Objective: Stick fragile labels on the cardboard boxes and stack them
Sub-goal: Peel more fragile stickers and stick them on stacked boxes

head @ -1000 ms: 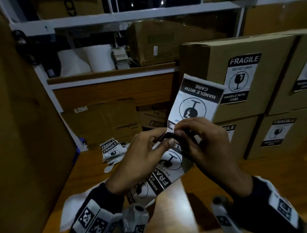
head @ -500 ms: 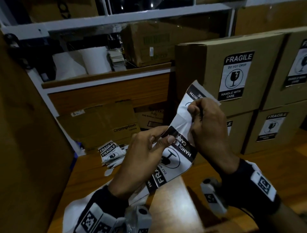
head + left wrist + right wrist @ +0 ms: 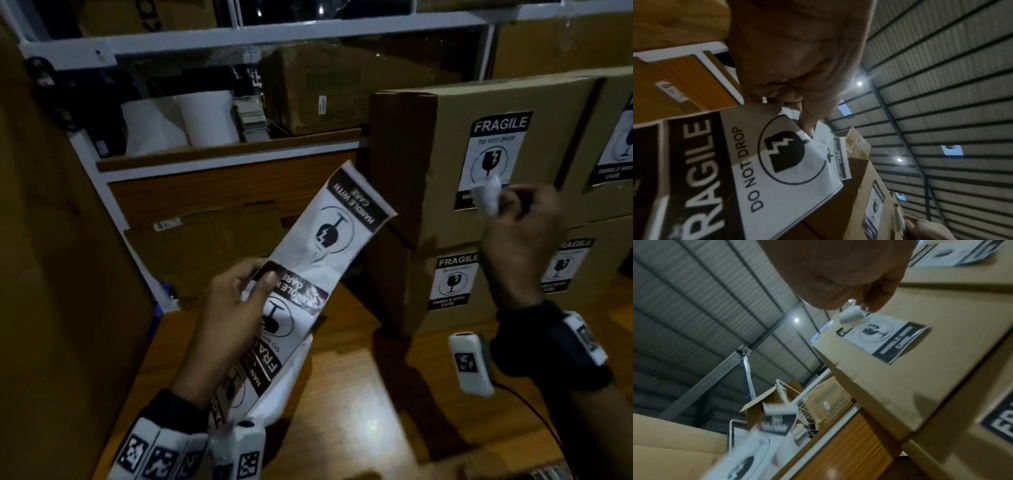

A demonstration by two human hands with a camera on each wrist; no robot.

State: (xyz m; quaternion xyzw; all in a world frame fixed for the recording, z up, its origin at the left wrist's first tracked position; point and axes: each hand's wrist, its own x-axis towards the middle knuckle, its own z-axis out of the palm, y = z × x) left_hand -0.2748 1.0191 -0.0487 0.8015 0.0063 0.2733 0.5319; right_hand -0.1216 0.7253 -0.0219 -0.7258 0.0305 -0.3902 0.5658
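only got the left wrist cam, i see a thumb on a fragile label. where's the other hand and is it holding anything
Observer: The right hand is raised off to the right, in front of the top box, pinching a small crumpled white scrap.
Operator: is that box labelled
Observer: Yes, a fragile sticker is stuck on its front, as on the boxes around it.
Operator: and what's my hand really got
Observer: The left hand holds a long strip of labels that hangs down over the wooden table.

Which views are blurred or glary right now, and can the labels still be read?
Head view: dim, glare patch on the wooden table, right hand motion-smeared. Left wrist view: label strip sharp, print readable. Right wrist view: strongly blurred, box label barely legible.
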